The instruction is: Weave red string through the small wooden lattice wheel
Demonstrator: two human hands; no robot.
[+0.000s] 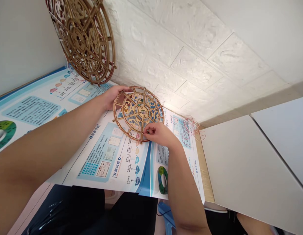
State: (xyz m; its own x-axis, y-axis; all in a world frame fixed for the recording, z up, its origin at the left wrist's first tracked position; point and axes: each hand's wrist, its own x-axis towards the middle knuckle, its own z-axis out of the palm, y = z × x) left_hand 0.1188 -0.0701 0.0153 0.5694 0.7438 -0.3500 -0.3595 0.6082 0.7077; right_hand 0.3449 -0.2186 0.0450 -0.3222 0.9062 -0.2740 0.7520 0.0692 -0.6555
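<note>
A round gold openwork frame (143,111) with spokes and scrollwork is tilted up over the printed sheet on the table. My left hand (116,97) grips its upper left rim, the fingers partly hidden behind it. At the lower right rim, my right hand (157,133) is closed in a pinch, thumb and fingertips together against the frame. A thin wire seems to run along the rim near these fingertips; what exactly they pinch is too small to tell.
Several similar gold frames (79,39) stand stacked against the wall at the upper left. A tangle of thin reddish wire (190,129) lies at the right of the printed sheet (122,173). White panels (249,163) are at the right, with part of a person's limb below.
</note>
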